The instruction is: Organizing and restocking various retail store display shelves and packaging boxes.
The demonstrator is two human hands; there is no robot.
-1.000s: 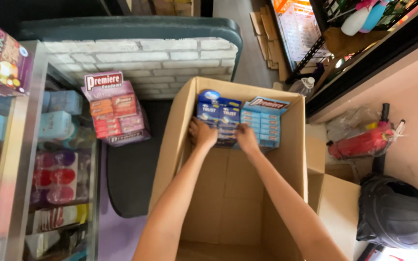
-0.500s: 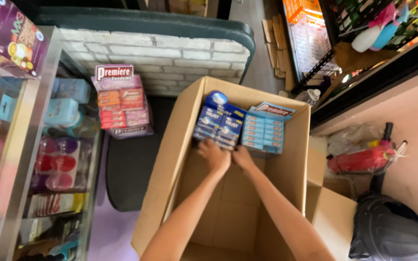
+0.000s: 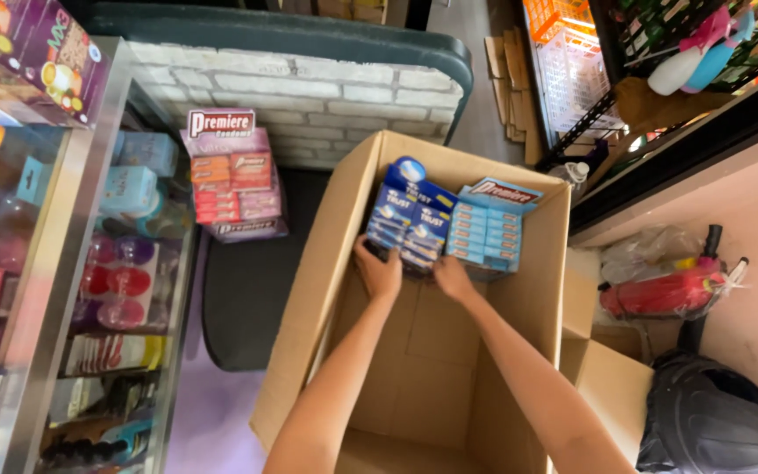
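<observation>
We start with the big cardboard box (image 3: 449, 369), open at the top, flaps out, its floor bare for most of its length. It stands between a glass display cabinet (image 3: 63, 290) on one side and a red fire extinguisher (image 3: 668, 290) wrapped in plastic on the other, with a dark helmet (image 3: 712, 430) near the box's near right corner. Beyond the far wall lies a tabletop with a white brick pattern (image 3: 300, 96), and a pink display pack (image 3: 230, 180) leans just off the far left corner.

Against the far wall, inside, stand two blue display packs. The dark blue pack (image 3: 407, 219) is tilted, long axis rising toward the far rim, printed face up toward us. The lighter blue pack (image 3: 489, 228) sits just beside it on the right, touching or nearly so, leaning the same way.

Our left hand (image 3: 381, 270) closes its fingers on the dark blue pack's lower edge. Our right hand (image 3: 452, 276) curls at the lower corner where the two packs meet; we cannot tell whether it grips or only steadies.

The risk, as we judge it: held by the bottom edge alone, the tilted pack could tip forward, or drag its neighbour over and spill small boxes onto the box floor.
</observation>
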